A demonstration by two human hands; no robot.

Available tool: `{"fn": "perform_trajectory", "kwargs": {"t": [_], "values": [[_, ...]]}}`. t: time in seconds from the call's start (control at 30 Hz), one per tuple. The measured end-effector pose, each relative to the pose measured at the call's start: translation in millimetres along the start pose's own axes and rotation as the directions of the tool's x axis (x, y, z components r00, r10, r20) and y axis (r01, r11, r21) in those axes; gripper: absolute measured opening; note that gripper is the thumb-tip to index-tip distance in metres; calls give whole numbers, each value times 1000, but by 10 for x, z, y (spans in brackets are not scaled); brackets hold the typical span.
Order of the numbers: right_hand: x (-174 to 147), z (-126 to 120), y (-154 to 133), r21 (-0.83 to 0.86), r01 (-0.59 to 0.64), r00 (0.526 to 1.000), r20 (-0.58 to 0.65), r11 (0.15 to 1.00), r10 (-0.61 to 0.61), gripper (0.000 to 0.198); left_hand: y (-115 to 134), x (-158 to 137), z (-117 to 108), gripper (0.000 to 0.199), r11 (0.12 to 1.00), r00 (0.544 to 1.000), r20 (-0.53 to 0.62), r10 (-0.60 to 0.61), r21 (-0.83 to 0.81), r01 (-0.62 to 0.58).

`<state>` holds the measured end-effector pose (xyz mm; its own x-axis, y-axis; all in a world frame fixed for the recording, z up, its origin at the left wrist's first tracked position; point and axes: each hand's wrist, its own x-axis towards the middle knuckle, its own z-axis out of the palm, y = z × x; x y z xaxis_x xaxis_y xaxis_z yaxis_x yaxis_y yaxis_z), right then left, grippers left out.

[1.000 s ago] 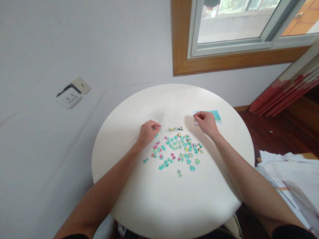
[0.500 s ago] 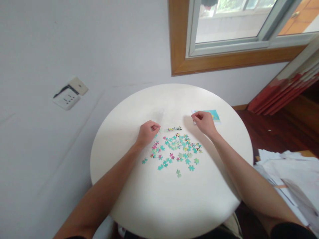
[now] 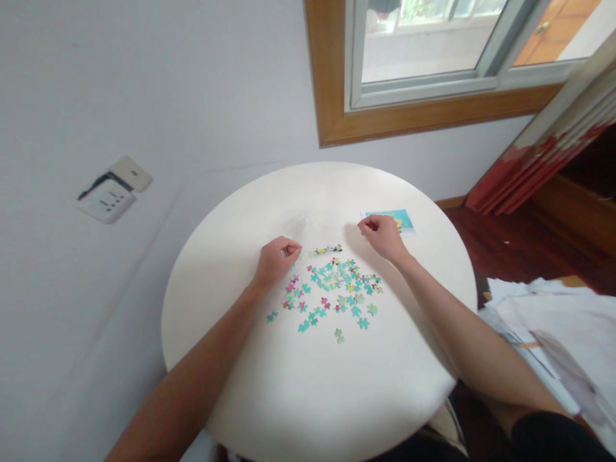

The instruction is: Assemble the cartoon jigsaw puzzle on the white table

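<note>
Scattered jigsaw pieces [image 3: 337, 282], mostly teal and pale green with some pink and yellow, lie loose over the middle of the white round table [image 3: 298, 378]. Behind them is a short joined strip of pieces [image 3: 326, 250]. My left hand [image 3: 276, 262] is closed in a pinch at the strip's left end, beside the loose pieces. Right of the strip, my right hand [image 3: 384, 237] also pinches, just above the table. Whatever either set of fingertips holds is too small to make out. A teal picture card [image 3: 403, 219] lies behind my right hand, which partly covers it.
A white wall with a socket [image 3: 106, 200] borders the table at left. A wood-framed window [image 3: 332, 122] is beyond its far edge. Stacked papers [image 3: 553, 333] stand at right, below a red and white curtain [image 3: 524, 167].
The head view has swung slightly to the right, so everything sits further left. Both hands keep nearly the same pinch and place over the table.
</note>
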<state>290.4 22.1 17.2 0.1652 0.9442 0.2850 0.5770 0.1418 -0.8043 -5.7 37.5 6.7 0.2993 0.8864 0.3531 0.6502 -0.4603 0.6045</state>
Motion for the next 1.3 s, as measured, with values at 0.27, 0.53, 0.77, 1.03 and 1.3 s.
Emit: {"fn": "perform_trajectory", "kwargs": {"t": [0.27,0.53,0.77,1.03,1.3], "values": [[-202,-332,-391,-34,41,982,183,999,-34,13,0,15,-17,13,1000,1000,-1,10,-1,-10],[-1025,-413,-577,-325,119,887,459,938,46,13,10,18,-19,13,1000,1000,-5,11,-18,-11],[-1280,-278,-487,-325,142,848,527,935,54,15,28,9,-8,12,1000,1000,5,13,-25,-13],[-1285,-249,-463,-337,213,825,565,917,17,10,54,7,-18,12,1000,1000,2,13,-10,-13],[-1284,-340,-432,-376,340,881,447,862,-152,20,95,1,-22,13,1000,1000,2,5,-24,-5]]}}
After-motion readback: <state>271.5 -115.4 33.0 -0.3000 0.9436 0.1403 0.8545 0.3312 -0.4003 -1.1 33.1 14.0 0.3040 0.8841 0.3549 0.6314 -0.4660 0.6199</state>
